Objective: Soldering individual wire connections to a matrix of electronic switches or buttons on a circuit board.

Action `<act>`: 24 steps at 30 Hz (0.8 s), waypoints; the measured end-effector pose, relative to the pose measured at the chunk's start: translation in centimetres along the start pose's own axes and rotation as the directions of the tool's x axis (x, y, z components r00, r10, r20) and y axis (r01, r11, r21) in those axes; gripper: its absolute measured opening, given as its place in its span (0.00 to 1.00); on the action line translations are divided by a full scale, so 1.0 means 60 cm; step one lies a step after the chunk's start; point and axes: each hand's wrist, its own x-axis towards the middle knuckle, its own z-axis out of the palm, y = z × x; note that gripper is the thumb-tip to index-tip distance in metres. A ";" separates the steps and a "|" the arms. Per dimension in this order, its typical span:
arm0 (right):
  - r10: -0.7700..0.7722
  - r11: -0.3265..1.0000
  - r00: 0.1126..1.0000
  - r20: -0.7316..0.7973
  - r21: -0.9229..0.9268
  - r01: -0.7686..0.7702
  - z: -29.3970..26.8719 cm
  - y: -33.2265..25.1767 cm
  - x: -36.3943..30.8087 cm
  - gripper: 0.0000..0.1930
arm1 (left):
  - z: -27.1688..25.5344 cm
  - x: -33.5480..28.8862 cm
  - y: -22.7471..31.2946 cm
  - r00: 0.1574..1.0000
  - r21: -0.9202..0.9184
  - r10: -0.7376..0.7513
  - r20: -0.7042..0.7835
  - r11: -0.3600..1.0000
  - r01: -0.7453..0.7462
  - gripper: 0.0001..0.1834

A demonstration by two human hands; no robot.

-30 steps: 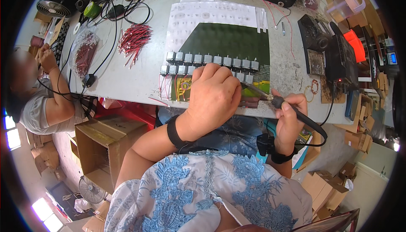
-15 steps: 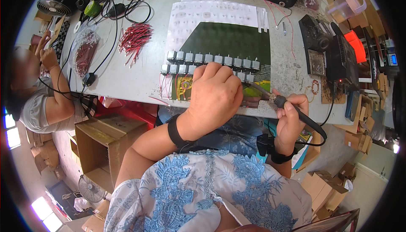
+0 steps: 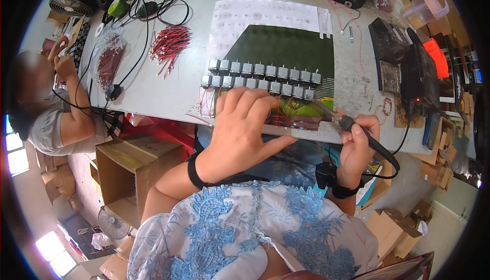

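The small metal motors (image 3: pixel 258 76) stand in two rows just beyond the left hand (image 3: pixel 245 127), which lies curled over the nearest ones at the surface's (image 3: pixel 168 96) near edge, hiding whatever its fingers pinch. The right hand (image 3: pixel 357 145) is closed around a soldering iron (image 3: pixel 339 119), whose tip points left toward the left hand's fingers. The likeliest mishap looks like a burn, since the hot tip works so close to skin. A slip could also scorch the thin red leads (image 3: pixel 278 119) under the hands. The iron's cord (image 3: pixel 388 160) loops beside the right wrist and could snag. Farther left, a bundle of red wires (image 3: pixel 171 45) lies loose.
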 end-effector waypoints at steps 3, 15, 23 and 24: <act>-0.009 1.000 1.000 0.009 -0.004 0.009 -0.003 0.001 0.001 0.06 | -0.008 -0.013 -0.011 0.998 -0.049 0.068 -0.018 0.996 -0.068 0.23; 0.019 1.000 0.998 -0.061 0.008 -0.019 0.001 -0.002 -0.001 0.06 | 0.041 0.010 0.007 0.899 0.278 0.414 0.144 0.855 -0.438 0.19; -0.004 0.998 1.000 -0.027 0.064 0.006 -0.004 0.000 0.000 0.07 | 0.038 0.010 0.011 0.881 0.336 0.416 0.226 0.816 -0.471 0.15; -0.005 0.998 1.000 -0.029 0.063 0.007 -0.005 0.000 -0.001 0.07 | 0.038 0.011 0.010 0.880 0.335 0.417 0.225 0.815 -0.472 0.15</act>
